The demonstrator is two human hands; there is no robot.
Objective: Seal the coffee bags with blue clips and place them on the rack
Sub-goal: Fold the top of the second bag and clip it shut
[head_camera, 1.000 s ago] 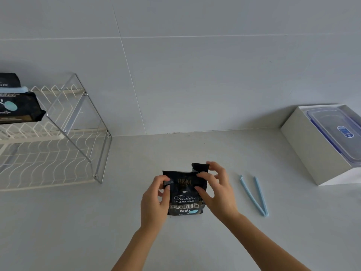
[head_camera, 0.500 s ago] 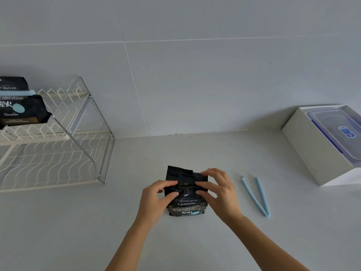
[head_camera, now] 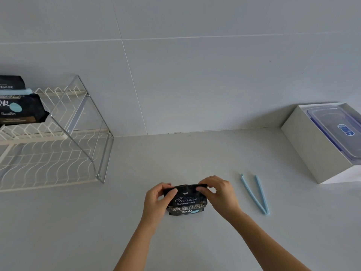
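**Both hands pinching the folded top of a coffee bag**

Pinching the folded-over top edge of the black coffee bag (head_camera: 186,202), the left hand (head_camera: 156,200) is gripping the bag's left upper corner, thumb pressing on the front and fingers curling behind. At the other end of the fold, the right hand (head_camera: 219,194) is doing the same, thumb and fingertips closing on the right upper corner. The bag is standing on the pale counter (head_camera: 195,153) between the two hands, its printed front facing the camera and its bottom edge resting on the surface.

Just to the right of the right hand, a blue clip (head_camera: 255,193) is lying flat on the counter, apart from the bag and touched by neither hand. Its two arms are spreading open in a narrow V, joining at the near end.

Further back on the left, a white wire rack (head_camera: 58,145) with a metal frame is standing against the tiled wall (head_camera: 195,75). On its upper tier a second black coffee bag (head_camera: 19,106) is sitting, with a light blue strip running across its top. Another dark bag is partly showing behind it at the frame edge.

Far right, a white box (head_camera: 312,145) is resting on the counter, holding a clear plastic container (head_camera: 340,130) with a blue rim
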